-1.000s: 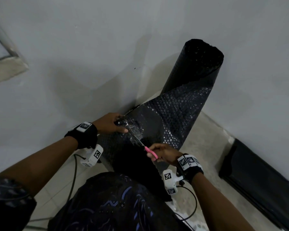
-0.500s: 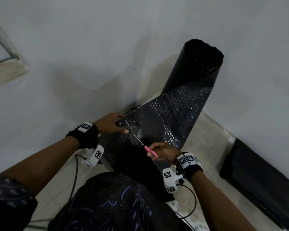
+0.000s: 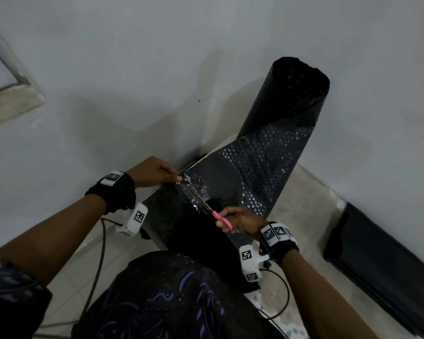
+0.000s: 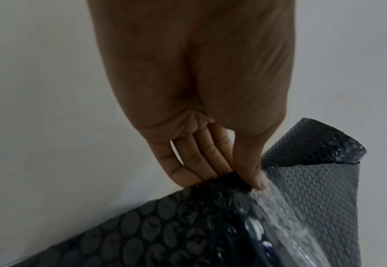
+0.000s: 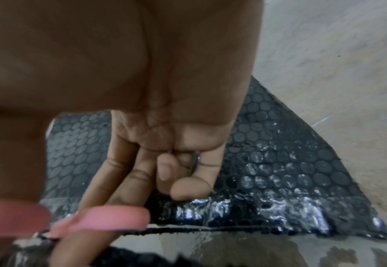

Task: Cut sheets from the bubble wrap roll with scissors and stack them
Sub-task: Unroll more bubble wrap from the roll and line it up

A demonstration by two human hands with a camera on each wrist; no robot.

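Evidently light, limp bubble wrap [image 3: 252, 167]: left hand [image 3: 152, 172] pinches its far edge taut, right hand [image 3: 240, 221] grips pink scissors [image 3: 220, 220].

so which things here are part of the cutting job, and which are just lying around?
In the job:
bubble wrap roll
unrolled bubble wrap
pink-handled scissors, gripped by right hand
left hand, pinching the wrap's edge

Possibly the job's: dark sheets by the wall

Lying about:
cables on the floor
window sill
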